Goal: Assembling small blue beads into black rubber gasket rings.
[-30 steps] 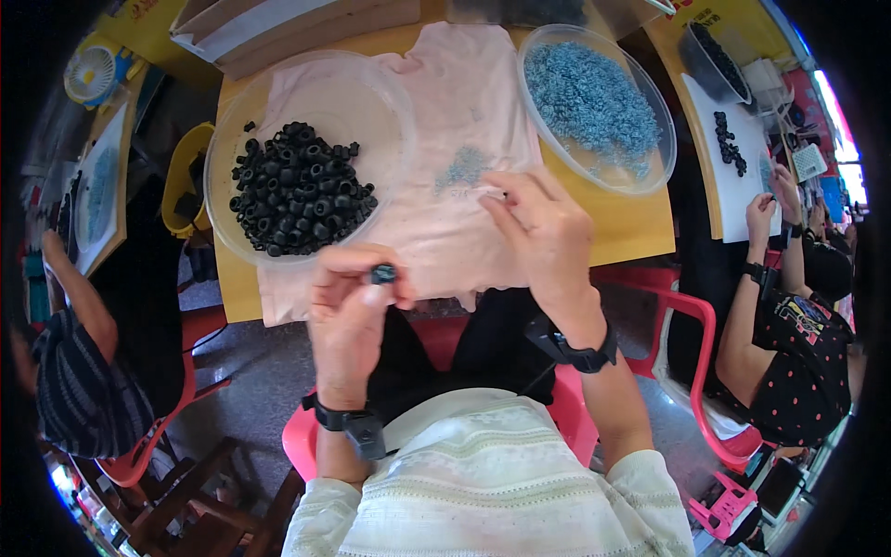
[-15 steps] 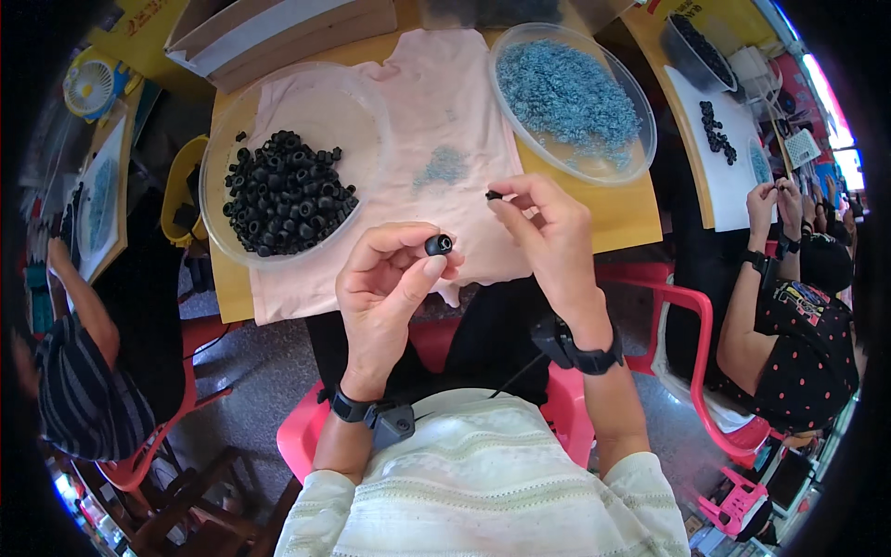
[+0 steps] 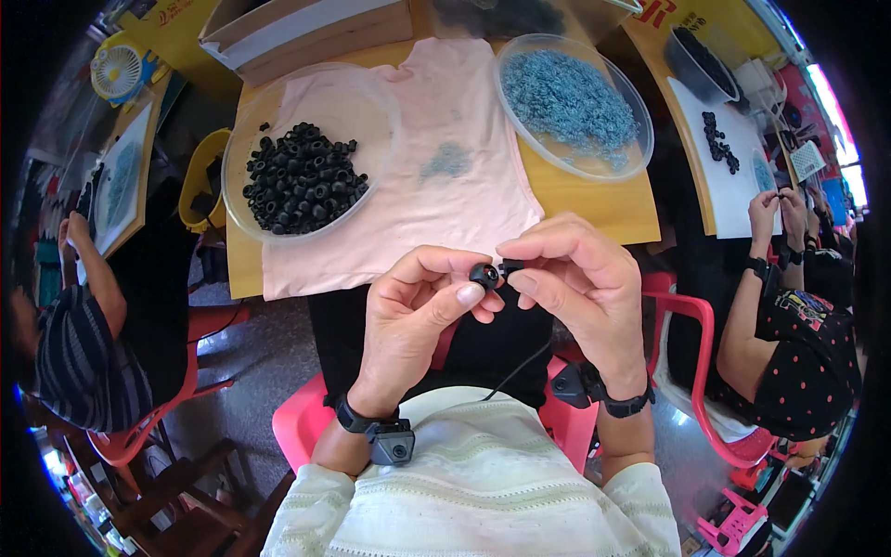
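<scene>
**benchnoob:** ok so what's actually going on with the hands here?

**ringwrangler:** Both are up off the table, close to the chest. The left hand (image 3: 408, 311) pinches a small black ring (image 3: 484, 274) between thumb and forefinger, the other fingers curled loosely underneath. The right hand (image 3: 580, 278) comes in from the other side, thumb and forefinger pressed together on a tiny dark piece (image 3: 510, 268) that sits right at the ring's edge, touching it or as good as. It's too small to tell what it is.

**benchnoob:** and the ring sits where exactly?

**ringwrangler:** Right between the two sets of fingertips, held in the air, well short of the table edge.

**benchnoob:** what's past the fingers?

**ringwrangler:** Beyond the fingertips a pink cloth (image 3: 445, 167) lies spread over the table (image 3: 594, 209). Past the left hand's fingers there's a clear round dish (image 3: 371, 97) with a heap of black rings (image 3: 302, 176). Past the right hand's fingers sits another clear dish (image 3: 640, 139) full of small blue-grey bits (image 3: 566, 93), and a little pinch of the same bits (image 3: 448, 160) lies on the cloth between the dishes. Both wrists have a dark band. Other people sit at either side, a good way from these hands.
</scene>
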A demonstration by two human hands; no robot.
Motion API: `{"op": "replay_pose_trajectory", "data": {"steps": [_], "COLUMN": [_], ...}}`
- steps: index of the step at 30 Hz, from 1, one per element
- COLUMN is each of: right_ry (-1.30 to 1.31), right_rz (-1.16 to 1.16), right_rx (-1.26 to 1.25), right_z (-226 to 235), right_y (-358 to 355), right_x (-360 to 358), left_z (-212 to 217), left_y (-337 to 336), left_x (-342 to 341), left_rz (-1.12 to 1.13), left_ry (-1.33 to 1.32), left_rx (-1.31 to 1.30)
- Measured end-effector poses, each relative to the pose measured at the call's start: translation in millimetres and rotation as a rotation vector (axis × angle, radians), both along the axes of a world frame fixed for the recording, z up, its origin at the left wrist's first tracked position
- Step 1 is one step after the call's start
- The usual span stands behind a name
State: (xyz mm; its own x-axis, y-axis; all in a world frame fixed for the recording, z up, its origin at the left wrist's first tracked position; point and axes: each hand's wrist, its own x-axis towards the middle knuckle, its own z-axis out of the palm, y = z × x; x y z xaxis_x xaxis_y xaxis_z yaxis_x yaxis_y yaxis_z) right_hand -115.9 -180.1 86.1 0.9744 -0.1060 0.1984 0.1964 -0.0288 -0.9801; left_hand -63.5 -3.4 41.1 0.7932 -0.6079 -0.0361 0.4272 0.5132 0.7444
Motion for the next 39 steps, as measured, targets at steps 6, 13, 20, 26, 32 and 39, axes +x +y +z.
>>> {"op": "replay_pose_trajectory", "data": {"steps": [6, 13, 20, 26, 32, 39], "right_ry": [-0.018, -0.096, 0.012, 0.094, 0.014, 0.000], "right_rz": [-0.034, -0.041, -0.017, 0.033, 0.041, -0.103], "right_rx": [-0.132, -0.316, -0.068, 0.196, 0.150, -0.101], "right_z": [6, 8, 8, 9, -5, -3], "right_y": [2, 7, 13, 20, 18, 25], "right_x": [-9, -11, -15, -14, -14, -15], "left_z": [2, -1, 5, 2, 2, 0], "left_y": [2, 5, 6, 9, 12, 12], "left_x": [-7, -10, -10, -10, -8, -7], "left_rz": [-0.003, -0.004, -0.042, -0.036, -0.032, -0.120], "left_ry": [-0.020, -0.084, -0.037, -0.058, -0.026, 0.232], "left_rx": [-0.008, 0.026, -0.049, -0.043, -0.036, -0.145]}}
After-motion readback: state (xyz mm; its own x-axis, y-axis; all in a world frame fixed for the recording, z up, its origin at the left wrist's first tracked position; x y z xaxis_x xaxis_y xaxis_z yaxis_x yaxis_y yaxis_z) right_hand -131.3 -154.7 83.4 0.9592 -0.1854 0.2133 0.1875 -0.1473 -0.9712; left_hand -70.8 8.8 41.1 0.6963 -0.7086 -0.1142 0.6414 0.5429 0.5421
